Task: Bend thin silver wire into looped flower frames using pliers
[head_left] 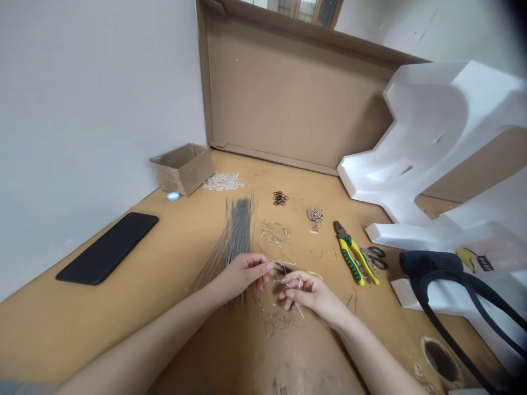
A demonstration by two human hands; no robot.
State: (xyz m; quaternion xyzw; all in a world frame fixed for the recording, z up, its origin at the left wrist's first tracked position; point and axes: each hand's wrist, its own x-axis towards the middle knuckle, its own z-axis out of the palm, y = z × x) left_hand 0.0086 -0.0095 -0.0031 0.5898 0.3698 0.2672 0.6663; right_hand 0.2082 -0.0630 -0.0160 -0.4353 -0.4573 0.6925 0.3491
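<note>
Near the middle of the table, my left hand (247,271) pinches a thin wire, its fingers closed. Just to the right, my right hand (307,293) has curled fingers around another part of thin silvery wire (302,311). A small gap separates the hands. A bundle of straight grey wires (241,225) lies beside and partly behind my left hand. Loose bent wires (275,233) are spread beyond the hands, and tangled wire pieces (275,321) lie below them. A tool with a yellow handle is partly hidden behind my right hand.
Yellow-green pliers (349,258) and small scissors (376,257) lie right, near white foam (370,170). Black rings (280,198), a metal ring pile (315,214), clear pieces (224,181) and a small box (187,178) stand farther back. A black phone (107,248) lies left.
</note>
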